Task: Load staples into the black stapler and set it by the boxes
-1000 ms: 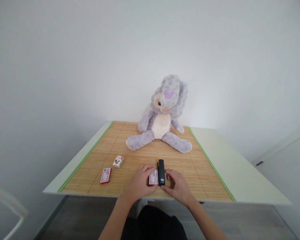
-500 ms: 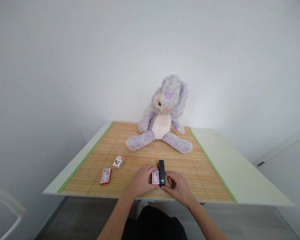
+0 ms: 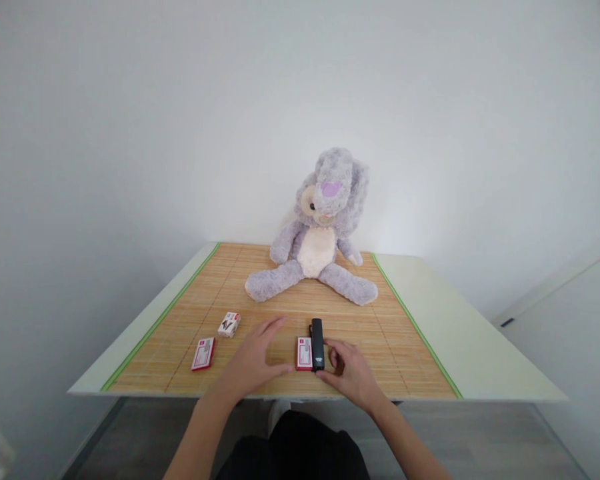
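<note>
A black stapler [image 3: 317, 345] lies lengthwise on the bamboo mat, pointing away from me. Against its left side rests a flat red-and-white box [image 3: 304, 353]. My right hand [image 3: 349, 370] is on the stapler, with the thumb at its near end and the index finger along its right side; the other fingers curl under. To the left of the box, my left hand [image 3: 254, 357] is open and holds nothing, thumb and fingers apart. Farther left lie a second red-and-white box [image 3: 203, 354] and a small white box with a dark picture [image 3: 229, 325].
A grey plush rabbit [image 3: 317, 250] sits at the back of the mat, legs spread toward me. The bamboo mat [image 3: 395, 353] has green edges and covers the middle of the white table [image 3: 485, 360]. A wall [image 3: 180, 120] stands behind.
My left hand has let go of the red-and-white box beside the stapler and moved left, opening. My right hand stays at the stapler. The view has shifted slightly.
</note>
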Available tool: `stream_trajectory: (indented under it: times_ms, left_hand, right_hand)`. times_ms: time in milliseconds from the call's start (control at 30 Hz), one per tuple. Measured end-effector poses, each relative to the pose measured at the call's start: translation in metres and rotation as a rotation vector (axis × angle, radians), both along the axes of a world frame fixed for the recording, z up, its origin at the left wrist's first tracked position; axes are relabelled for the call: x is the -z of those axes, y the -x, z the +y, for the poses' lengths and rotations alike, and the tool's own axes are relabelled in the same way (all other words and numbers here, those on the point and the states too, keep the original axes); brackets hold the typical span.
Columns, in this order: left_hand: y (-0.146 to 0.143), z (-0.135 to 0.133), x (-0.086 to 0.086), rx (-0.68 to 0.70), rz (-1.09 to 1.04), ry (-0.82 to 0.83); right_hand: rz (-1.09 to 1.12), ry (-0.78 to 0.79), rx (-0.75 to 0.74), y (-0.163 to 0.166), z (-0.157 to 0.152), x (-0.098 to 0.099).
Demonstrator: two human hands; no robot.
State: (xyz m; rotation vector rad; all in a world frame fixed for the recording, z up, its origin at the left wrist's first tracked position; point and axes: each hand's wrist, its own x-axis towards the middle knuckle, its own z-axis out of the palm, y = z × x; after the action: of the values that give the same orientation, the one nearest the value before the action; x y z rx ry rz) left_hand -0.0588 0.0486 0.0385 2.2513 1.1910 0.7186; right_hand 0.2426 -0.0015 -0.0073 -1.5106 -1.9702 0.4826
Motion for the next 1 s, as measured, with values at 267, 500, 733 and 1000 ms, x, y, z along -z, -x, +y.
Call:
stream_trajectory:
  times_ms: [267, 500, 733, 1000]
  left_hand:
    - [0.154, 0.009, 0.021, -0.492, 0.442, 0.041]
    - [0.171, 0.0, 0.013, -0.45, 0.359, 0.144]
    - [0.08, -0.013, -0.011, -0.272, 0.008, 0.154]
    - [-0.028, -0.012, -0.008, -0.071, -0.167, 0.115]
  right_hand:
    - [0.023, 0.013, 0.006, 0.0, 0.001, 0.001]
    - [0.026, 0.022, 0.007, 0.001, -0.001, -0.001]
    - [0.017, 0.02, 0.005, 0.002, -0.001, -0.001]
    - [-0.013, 0.003, -0.002, 0.003, -0.002, -0.003]
